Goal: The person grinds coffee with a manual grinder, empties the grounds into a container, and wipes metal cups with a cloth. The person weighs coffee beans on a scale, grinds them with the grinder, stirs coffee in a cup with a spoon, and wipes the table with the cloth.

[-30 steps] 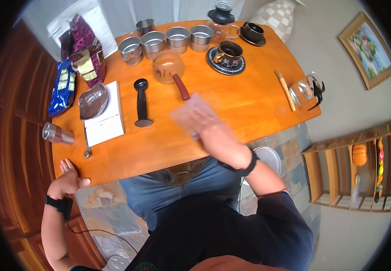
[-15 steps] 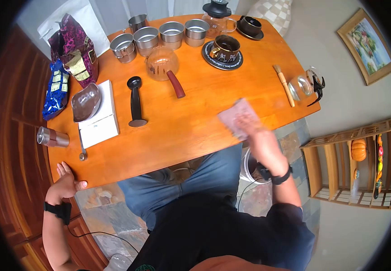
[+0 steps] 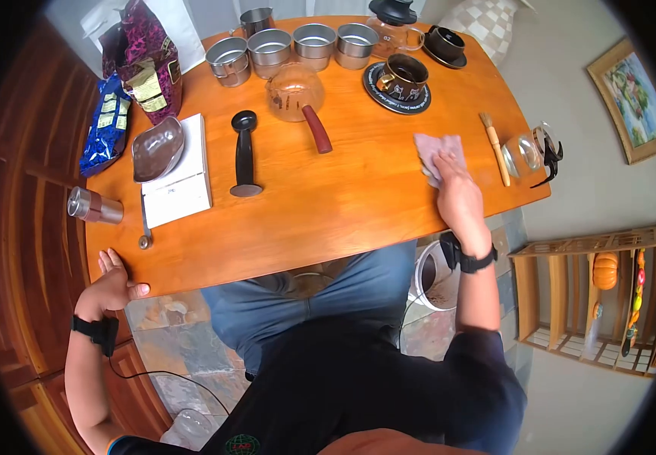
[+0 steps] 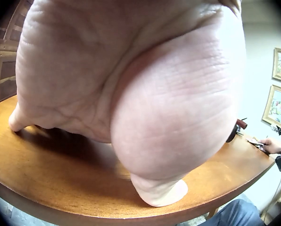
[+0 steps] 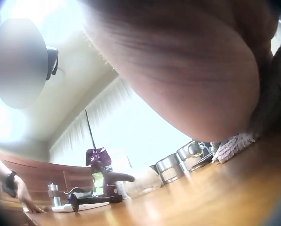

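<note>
A pale pink cloth lies on the wooden table toward its right side. My right hand presses on it from above, fingers stretched forward over the fabric. In the right wrist view, the fluffy cloth shows low beside the palm, against the tabletop. My left hand rests at the table's near left corner with fingers and thumb spread. The left wrist view shows that palm arched over the wood, its thumb tip on the surface by the edge.
Right of the cloth lie a wooden-handled brush and a glass pot. Beyond it stands a dark cup on a saucer. Further left are a red-handled glass pot, several metal cups, a black scoop and a scale.
My right hand has swept the cloth rightward across the table, then a little farther from me. The left hand stays at the corner, and the head view has shifted slightly.
</note>
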`<state>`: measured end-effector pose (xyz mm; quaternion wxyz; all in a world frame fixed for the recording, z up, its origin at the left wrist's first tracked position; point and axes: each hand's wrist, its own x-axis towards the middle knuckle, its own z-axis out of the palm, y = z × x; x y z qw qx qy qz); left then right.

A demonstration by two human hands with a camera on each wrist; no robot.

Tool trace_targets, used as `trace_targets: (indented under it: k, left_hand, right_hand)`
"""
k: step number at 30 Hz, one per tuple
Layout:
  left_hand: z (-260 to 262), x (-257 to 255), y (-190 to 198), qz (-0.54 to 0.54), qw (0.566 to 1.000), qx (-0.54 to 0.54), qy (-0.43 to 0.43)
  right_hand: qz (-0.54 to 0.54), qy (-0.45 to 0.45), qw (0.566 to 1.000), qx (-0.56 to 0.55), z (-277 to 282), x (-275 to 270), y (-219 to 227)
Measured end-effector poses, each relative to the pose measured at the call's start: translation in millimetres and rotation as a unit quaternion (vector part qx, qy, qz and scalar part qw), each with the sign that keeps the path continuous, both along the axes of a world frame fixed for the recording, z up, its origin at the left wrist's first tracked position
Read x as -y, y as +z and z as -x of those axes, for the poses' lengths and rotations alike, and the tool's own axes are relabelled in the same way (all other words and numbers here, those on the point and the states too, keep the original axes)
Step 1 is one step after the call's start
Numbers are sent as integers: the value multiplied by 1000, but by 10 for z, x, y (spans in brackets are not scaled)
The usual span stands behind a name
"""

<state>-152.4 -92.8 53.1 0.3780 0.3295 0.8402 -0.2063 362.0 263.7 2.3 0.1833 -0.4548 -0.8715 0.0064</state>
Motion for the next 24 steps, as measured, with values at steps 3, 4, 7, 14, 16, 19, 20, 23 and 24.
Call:
trace_targets:
  k: [3, 4, 7, 14, 16, 19, 20, 23, 24]
  left_hand:
    - [40, 25, -72, -7, 1000, -7, -5]
    - [59, 54, -72, -10, 1000, -6, -6]
    - [7, 27, -3, -12, 1000, 1, -1]
    - [3, 25, -9, 1, 1000, -4, -6]
    - [-36, -8, 26, 8, 1000, -16, -10]
    - [-36, -11, 40, 12, 1000, -13, -12]
    - [-20, -12, 30, 12, 1000, -13, -13]
    - [12, 44, -22, 4, 1000, -14, -1]
    - [8, 25, -18, 6, 1000, -16, -15]
  right_hand:
    - [3, 52, 999, -10, 268, -69, -18]
    - [5, 54, 998, -14, 344, -55, -25]
    - [16, 136, 990, -25, 511, 22, -10]
    - [112, 200, 973, -17, 537, -136, 226]
    - [120, 190, 974, 8, 612, -226, 248]
    - [98, 223, 969, 40, 800, -335, 170]
    - [88, 243, 965, 55, 861, -326, 151]
    - [61, 275, 956, 80, 1085, -161, 134]
    - [61, 284, 954, 78, 1152, -69, 129]
